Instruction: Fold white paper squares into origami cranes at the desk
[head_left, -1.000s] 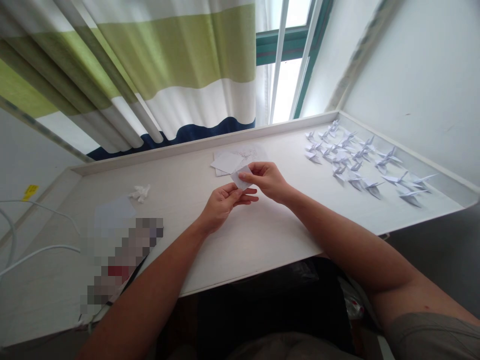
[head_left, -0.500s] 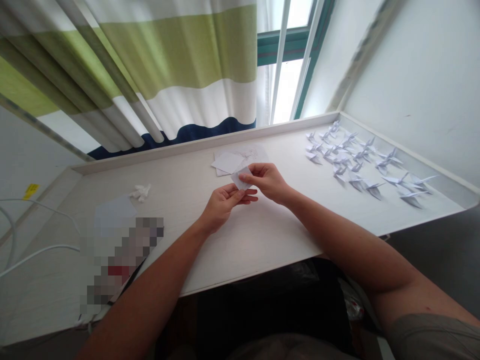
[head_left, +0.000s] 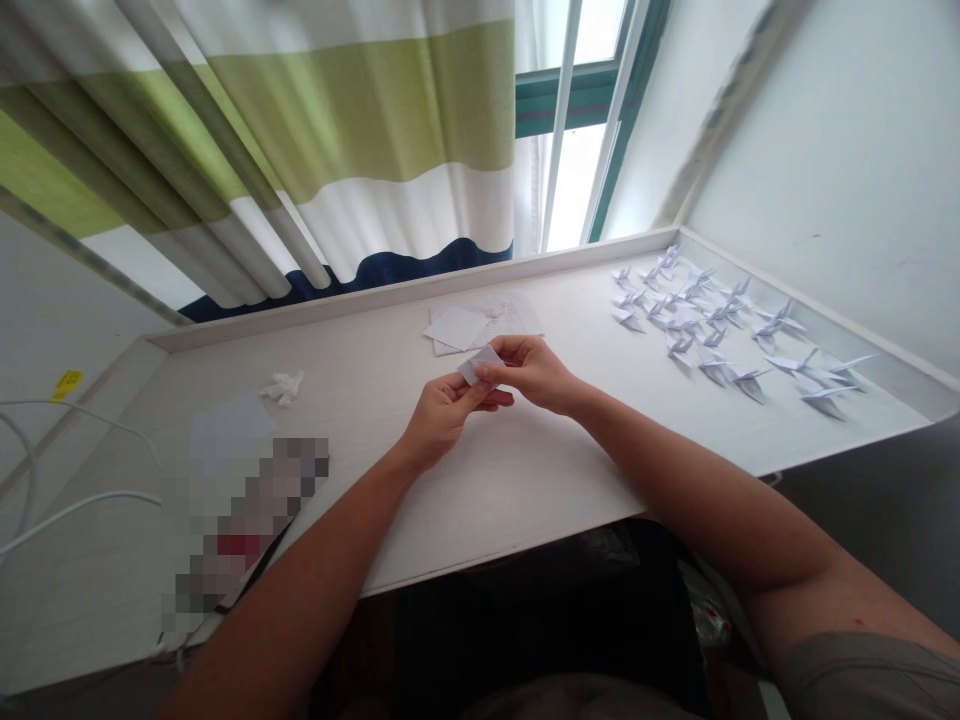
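Observation:
A small folded piece of white paper [head_left: 478, 364] is held just above the white desk [head_left: 525, 470], pinched from both sides. My left hand [head_left: 444, 415] grips its lower left edge with fingers closed. From the right, my right hand [head_left: 529, 372] closes thumb and fingers over the top of the same piece. Just behind the hands, a small stack of white paper squares [head_left: 480, 322] lies flat on the desk.
Several folded white paper cranes [head_left: 712, 320] stand in rows at the desk's right end. A crumpled white scrap [head_left: 283, 386] and a white sheet [head_left: 229, 425] lie at the left, beside white cables [head_left: 67, 505]. A striped curtain [head_left: 285, 150] and window sit behind.
The paper piece looks smaller and flatter than before, with my right fingers now folded down over it. Both hands have stayed at the same spot over the desk.

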